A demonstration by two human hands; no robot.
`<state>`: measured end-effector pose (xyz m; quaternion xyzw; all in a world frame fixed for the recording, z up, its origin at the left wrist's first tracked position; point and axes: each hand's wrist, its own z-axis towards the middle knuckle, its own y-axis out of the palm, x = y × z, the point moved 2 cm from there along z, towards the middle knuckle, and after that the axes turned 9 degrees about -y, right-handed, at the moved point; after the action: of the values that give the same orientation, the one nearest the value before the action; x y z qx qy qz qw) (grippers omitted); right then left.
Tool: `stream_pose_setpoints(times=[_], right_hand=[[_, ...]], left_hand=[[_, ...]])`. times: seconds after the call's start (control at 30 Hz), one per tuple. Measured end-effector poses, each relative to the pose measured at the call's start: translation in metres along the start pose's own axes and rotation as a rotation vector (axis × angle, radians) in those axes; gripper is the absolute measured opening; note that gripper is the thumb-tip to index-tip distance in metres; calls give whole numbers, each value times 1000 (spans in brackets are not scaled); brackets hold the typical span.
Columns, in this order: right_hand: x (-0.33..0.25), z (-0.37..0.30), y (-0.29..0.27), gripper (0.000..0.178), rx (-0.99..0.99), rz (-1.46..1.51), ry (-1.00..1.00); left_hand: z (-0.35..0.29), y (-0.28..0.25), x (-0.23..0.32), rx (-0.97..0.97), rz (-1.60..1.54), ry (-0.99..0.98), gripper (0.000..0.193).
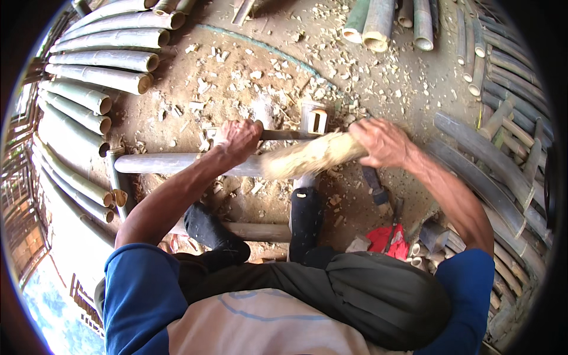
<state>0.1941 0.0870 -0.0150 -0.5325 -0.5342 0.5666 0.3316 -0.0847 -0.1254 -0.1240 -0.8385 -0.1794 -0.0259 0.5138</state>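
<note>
Bar (pixel 288 135) sits clenched in our left hand (pixel 236 139) beside the slotted bamboo (pixel 306 121) above the floor (pixel 195 118), presumably for steadiness; our right hand (pixel 381 142) grips the pale club (pixel 310 157) by one end, likely for reach.

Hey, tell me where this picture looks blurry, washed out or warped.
Head view: the pale wooden mallet in the right hand looks smeared, likely motion blur; head view: glare bleaches the ground at lower left; head view: fisheye distortion seems to bow the bamboo poles near the left rim.
</note>
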Motion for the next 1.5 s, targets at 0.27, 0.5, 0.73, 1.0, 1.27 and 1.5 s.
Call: stream_pose_setpoints(times=[0.27,0.5,0.73,1.0,1.27,1.5], right_hand=[[12,6,7,47,-106,-30,33],[31,-11,13,46,-46,-78,22],[13,-7,5,30,285,54,-243],[2,2,4,36,263,55,-200],[-6,11,-6,26,303,83,-272],[-29,6,-22,58,-49,30,-2]], left_hand=[[1,-9,6,42,41,14,6],[8,4,4,107,-7,84,12],[6,4,5,-10,-3,27,11],[7,22,-4,62,-14,45,6],[7,3,-2,91,-10,12,5],[7,7,-8,228,81,84,23]])
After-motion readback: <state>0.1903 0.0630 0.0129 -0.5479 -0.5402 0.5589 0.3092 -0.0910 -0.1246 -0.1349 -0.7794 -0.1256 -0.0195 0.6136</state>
